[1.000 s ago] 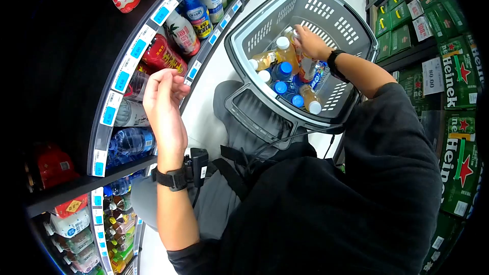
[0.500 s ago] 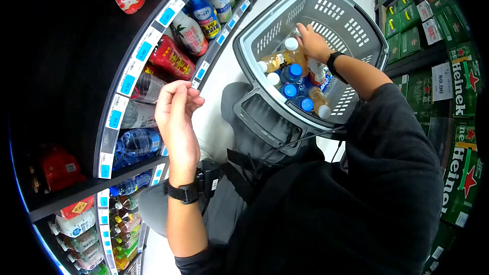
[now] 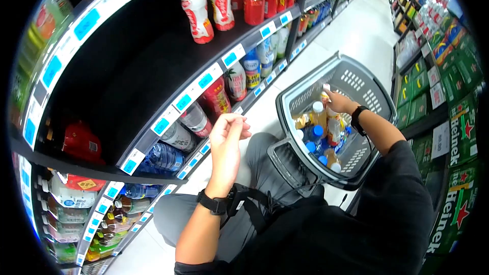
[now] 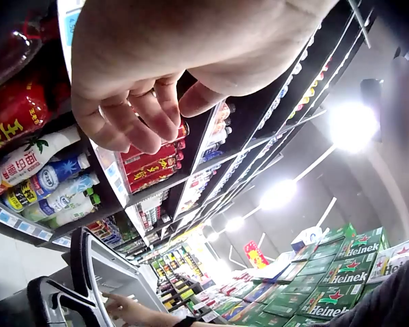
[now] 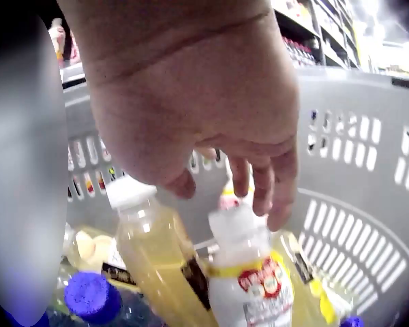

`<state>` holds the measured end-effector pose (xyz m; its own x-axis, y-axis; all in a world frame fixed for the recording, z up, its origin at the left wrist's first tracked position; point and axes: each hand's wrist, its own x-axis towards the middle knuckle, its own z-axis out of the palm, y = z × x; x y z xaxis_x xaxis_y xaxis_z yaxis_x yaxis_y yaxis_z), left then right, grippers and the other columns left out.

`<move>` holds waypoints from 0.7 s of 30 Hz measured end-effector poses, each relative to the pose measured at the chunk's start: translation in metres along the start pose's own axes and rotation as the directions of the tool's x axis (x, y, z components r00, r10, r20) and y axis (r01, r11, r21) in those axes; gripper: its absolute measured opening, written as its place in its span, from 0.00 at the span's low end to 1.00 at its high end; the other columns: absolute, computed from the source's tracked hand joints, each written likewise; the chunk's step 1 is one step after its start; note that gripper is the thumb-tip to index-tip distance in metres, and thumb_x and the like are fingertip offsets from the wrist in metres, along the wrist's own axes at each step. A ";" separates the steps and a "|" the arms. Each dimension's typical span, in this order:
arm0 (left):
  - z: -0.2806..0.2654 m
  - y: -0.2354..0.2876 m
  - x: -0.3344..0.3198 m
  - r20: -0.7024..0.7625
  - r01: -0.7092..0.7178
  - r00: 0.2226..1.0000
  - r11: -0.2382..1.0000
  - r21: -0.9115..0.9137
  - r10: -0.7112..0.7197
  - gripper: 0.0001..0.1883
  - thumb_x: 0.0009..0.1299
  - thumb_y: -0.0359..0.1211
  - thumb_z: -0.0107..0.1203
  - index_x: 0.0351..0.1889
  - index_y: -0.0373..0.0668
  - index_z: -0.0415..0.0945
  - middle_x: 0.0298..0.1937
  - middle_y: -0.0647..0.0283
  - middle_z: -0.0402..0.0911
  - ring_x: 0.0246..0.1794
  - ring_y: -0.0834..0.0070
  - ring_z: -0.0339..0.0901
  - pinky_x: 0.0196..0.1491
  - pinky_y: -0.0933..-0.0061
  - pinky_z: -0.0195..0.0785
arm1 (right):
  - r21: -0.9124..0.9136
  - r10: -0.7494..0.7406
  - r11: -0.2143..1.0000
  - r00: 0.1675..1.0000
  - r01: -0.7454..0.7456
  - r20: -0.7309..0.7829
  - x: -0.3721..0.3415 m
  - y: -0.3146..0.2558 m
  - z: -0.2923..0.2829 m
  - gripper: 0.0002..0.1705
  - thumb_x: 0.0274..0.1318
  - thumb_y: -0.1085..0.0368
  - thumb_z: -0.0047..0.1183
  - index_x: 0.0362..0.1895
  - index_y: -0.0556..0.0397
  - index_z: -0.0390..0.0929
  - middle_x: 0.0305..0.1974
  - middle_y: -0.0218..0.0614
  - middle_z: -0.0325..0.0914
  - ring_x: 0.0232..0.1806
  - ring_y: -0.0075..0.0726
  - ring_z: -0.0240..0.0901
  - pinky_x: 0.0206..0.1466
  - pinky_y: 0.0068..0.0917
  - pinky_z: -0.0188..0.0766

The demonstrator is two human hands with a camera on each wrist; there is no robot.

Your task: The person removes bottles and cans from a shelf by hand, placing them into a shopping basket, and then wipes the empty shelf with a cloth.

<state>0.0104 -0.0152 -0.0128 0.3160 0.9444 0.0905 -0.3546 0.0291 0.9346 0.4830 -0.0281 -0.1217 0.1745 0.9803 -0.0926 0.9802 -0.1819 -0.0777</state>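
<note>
My left hand (image 3: 226, 145) is raised beside the drink shelf, palm up and fingers loosely bent, holding nothing; in the left wrist view the hand (image 4: 184, 61) hangs in front of the shelves. My right hand (image 3: 342, 103) reaches into the grey basket (image 3: 286, 122). In the right wrist view the right hand (image 5: 198, 116) hangs over a white bottle with a red and yellow label (image 5: 252, 286), thumb apart from the fingers. Another white bottle is partly hidden behind the fingers. A yellowish bottle (image 5: 157, 252) and a blue cap (image 5: 92, 296) are to its left.
Shelves with price tags (image 3: 206, 79) curve along the left, holding red-white bottles (image 3: 197, 12) and a red bottle (image 3: 217, 97). Green Heineken boxes (image 3: 461, 132) are stacked at the right. The pale aisle floor (image 3: 364, 23) runs ahead; a cable crosses near the basket.
The head view has turned, so more shelf and aisle show and the basket and both hands appear lower and further right. The right hand has stayed in the basket among the bottles; the left stays raised.
</note>
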 end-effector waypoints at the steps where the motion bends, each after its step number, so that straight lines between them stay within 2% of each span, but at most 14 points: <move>1: 0.001 -0.001 0.004 0.003 -0.014 1.000 1.000 -0.012 0.014 0.08 0.78 0.35 0.49 0.43 0.41 0.76 0.36 0.68 0.79 0.35 0.81 0.75 0.44 0.77 0.71 | -0.059 -0.008 0.998 1.000 0.006 -0.025 0.017 -0.024 -0.047 0.21 0.62 0.62 0.49 0.59 0.50 0.71 0.41 0.55 0.81 0.45 0.61 0.79 0.51 0.49 0.73; 3: 0.001 -0.004 0.003 0.024 -0.006 1.000 0.999 -0.033 0.007 0.08 0.78 0.35 0.50 0.43 0.41 0.76 0.36 0.66 0.79 0.35 0.79 0.76 0.44 0.76 0.72 | -0.126 -0.026 0.992 0.987 0.006 -0.157 0.034 -0.045 -0.077 0.12 0.61 0.59 0.49 0.31 0.53 0.80 0.36 0.47 0.81 0.40 0.55 0.80 0.43 0.46 0.76; 4: 0.001 -0.004 0.006 0.026 -0.027 0.999 0.999 -0.039 0.028 0.08 0.78 0.35 0.51 0.43 0.40 0.76 0.36 0.66 0.79 0.36 0.79 0.77 0.44 0.76 0.73 | -0.112 -0.149 0.986 0.962 0.126 -0.229 0.032 -0.083 -0.122 0.12 0.63 0.59 0.49 0.37 0.53 0.80 0.35 0.48 0.80 0.39 0.57 0.79 0.42 0.46 0.75; 5: 0.004 -0.003 0.007 0.042 -0.028 0.999 0.998 -0.050 0.030 0.08 0.78 0.35 0.51 0.43 0.40 0.76 0.36 0.66 0.79 0.36 0.79 0.77 0.44 0.76 0.73 | 0.008 -0.255 0.956 0.839 0.294 -0.481 0.043 -0.136 -0.176 0.08 0.62 0.61 0.48 0.38 0.49 0.78 0.34 0.47 0.80 0.41 0.59 0.78 0.41 0.49 0.74; 6: 0.002 -0.004 0.002 0.039 -0.016 0.999 0.999 -0.049 0.018 0.08 0.78 0.35 0.51 0.43 0.40 0.76 0.36 0.66 0.79 0.36 0.79 0.77 0.44 0.76 0.73 | 0.001 -0.269 0.952 0.841 0.305 -0.469 0.044 -0.136 -0.171 0.07 0.63 0.62 0.50 0.39 0.50 0.77 0.34 0.48 0.80 0.41 0.59 0.77 0.41 0.48 0.73; 9: 0.000 -0.003 0.008 0.030 -0.027 0.999 0.996 -0.091 0.030 0.08 0.78 0.35 0.51 0.44 0.40 0.76 0.36 0.66 0.79 0.36 0.80 0.76 0.44 0.76 0.73 | -0.092 -0.486 0.824 0.615 0.558 -0.621 0.071 -0.213 -0.232 0.11 0.64 0.59 0.51 0.45 0.52 0.76 0.40 0.45 0.79 0.43 0.54 0.77 0.46 0.43 0.74; 11: -0.005 -0.004 0.012 0.013 -0.048 0.999 0.994 -0.095 0.049 0.08 0.78 0.35 0.51 0.43 0.40 0.76 0.36 0.66 0.79 0.36 0.80 0.76 0.44 0.77 0.72 | -0.203 -0.545 0.813 0.591 0.546 -0.595 0.089 -0.262 -0.260 0.20 0.66 0.58 0.52 0.57 0.56 0.73 0.49 0.43 0.76 0.49 0.45 0.77 0.53 0.36 0.74; 13: -0.009 -0.003 0.017 -0.006 -0.070 0.998 0.993 -0.097 0.069 0.08 0.78 0.35 0.51 0.43 0.40 0.76 0.37 0.66 0.79 0.36 0.80 0.76 0.44 0.77 0.72 | -0.180 -0.505 0.843 0.632 0.506 -0.588 0.113 -0.304 -0.278 0.26 0.65 0.53 0.53 0.61 0.54 0.70 0.57 0.49 0.72 0.60 0.51 0.71 0.62 0.38 0.70; 14: -0.010 -0.002 0.019 -0.022 -0.069 0.997 0.993 -0.092 0.067 0.08 0.78 0.35 0.51 0.43 0.40 0.76 0.36 0.66 0.79 0.36 0.80 0.76 0.44 0.77 0.72 | -0.209 -0.530 0.808 0.527 0.550 -0.664 0.133 -0.317 -0.280 0.31 0.62 0.49 0.56 0.63 0.52 0.71 0.59 0.53 0.70 0.63 0.58 0.68 0.65 0.41 0.67; 16: -0.015 0.000 0.025 -0.039 -0.092 0.995 0.993 -0.073 0.089 0.08 0.78 0.35 0.51 0.43 0.40 0.76 0.36 0.66 0.79 0.35 0.81 0.76 0.43 0.77 0.72 | -0.285 -0.519 0.831 0.483 0.477 -0.706 0.150 -0.343 -0.287 0.37 0.60 0.42 0.55 0.63 0.56 0.71 0.63 0.58 0.68 0.65 0.63 0.65 0.68 0.45 0.64; 17: -0.017 0.000 0.026 -0.047 -0.110 0.993 0.990 -0.086 0.106 0.08 0.78 0.35 0.51 0.43 0.40 0.76 0.36 0.66 0.79 0.35 0.81 0.76 0.43 0.77 0.72 | -0.289 -0.483 0.868 0.548 0.404 -0.683 0.180 -0.346 -0.292 0.44 0.57 0.35 0.53 0.64 0.59 0.71 0.62 0.60 0.71 0.61 0.70 0.67 0.68 0.48 0.64; 18: -0.018 0.002 0.027 -0.055 -0.128 0.991 0.987 -0.100 0.123 0.08 0.77 0.35 0.51 0.43 0.40 0.76 0.36 0.66 0.79 0.35 0.81 0.76 0.43 0.77 0.72 | -0.209 -0.358 0.934 0.770 0.291 -0.528 0.193 -0.354 -0.307 0.55 0.55 0.24 0.46 0.66 0.62 0.68 0.59 0.64 0.74 0.65 0.70 0.66 0.69 0.47 0.62; 20: -0.021 0.008 0.026 -0.064 -0.143 0.988 0.987 -0.079 0.138 0.09 0.78 0.35 0.51 0.44 0.39 0.76 0.36 0.65 0.79 0.36 0.80 0.76 0.42 0.77 0.71 | -0.033 -0.297 0.940 0.772 0.338 -0.562 0.217 -0.355 -0.308 0.63 0.51 0.16 0.40 0.68 0.63 0.66 0.59 0.66 0.74 0.67 0.67 0.66 0.69 0.45 0.63; 21: -0.022 0.012 0.024 -0.070 -0.138 0.989 0.986 -0.091 0.132 0.09 0.78 0.35 0.51 0.44 0.39 0.76 0.36 0.65 0.79 0.36 0.80 0.76 0.42 0.77 0.71 | 0.013 -0.265 0.957 0.887 0.291 -0.379 0.226 -0.357 -0.319 0.66 0.49 0.13 0.36 0.69 0.62 0.65 0.64 0.65 0.68 0.70 0.60 0.64 0.69 0.44 0.63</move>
<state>-0.0056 0.0152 -0.0075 0.2040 0.9605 0.1890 -0.4737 -0.0721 0.8777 0.2020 0.2829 0.2019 -0.0698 0.9466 0.3149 0.9873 0.1107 -0.1139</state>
